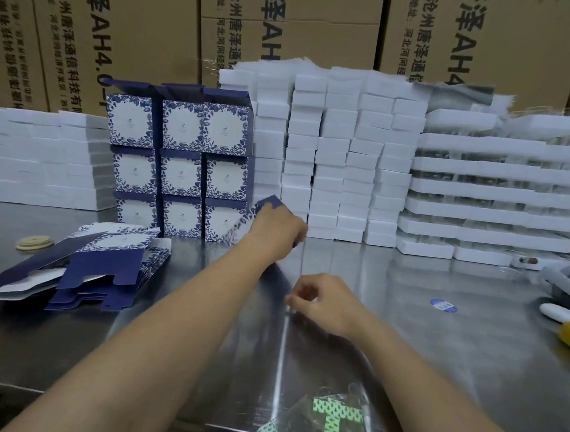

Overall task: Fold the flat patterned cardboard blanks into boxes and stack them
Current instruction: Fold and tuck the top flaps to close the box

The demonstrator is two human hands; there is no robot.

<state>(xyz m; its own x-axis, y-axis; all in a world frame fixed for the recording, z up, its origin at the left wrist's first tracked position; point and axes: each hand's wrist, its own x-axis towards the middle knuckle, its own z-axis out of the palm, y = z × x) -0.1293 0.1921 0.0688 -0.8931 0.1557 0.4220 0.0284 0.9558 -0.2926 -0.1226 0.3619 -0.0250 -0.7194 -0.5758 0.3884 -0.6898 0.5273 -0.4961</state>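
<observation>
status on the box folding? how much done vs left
Done: nine folded boxes stacked three by three against the white stacks. In hand: the left hand has a grip on another patterned box beside the bottom row, being placed; right hand is empty near the table. Left: a pile of flat blanks at left, count unclear.

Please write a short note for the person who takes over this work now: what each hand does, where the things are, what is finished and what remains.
Left hand: reaching forward, holding a folded patterned box at the right side of the box stack, low, beside the bottom row.
Right hand: over the metal table, fingers curled; it seems to hold nothing.
Done: nine boxes stacked, three rows of three, against the white foam blocks.
Left: set this box down, then fold the flat blanks piled on the table's left.
</observation>
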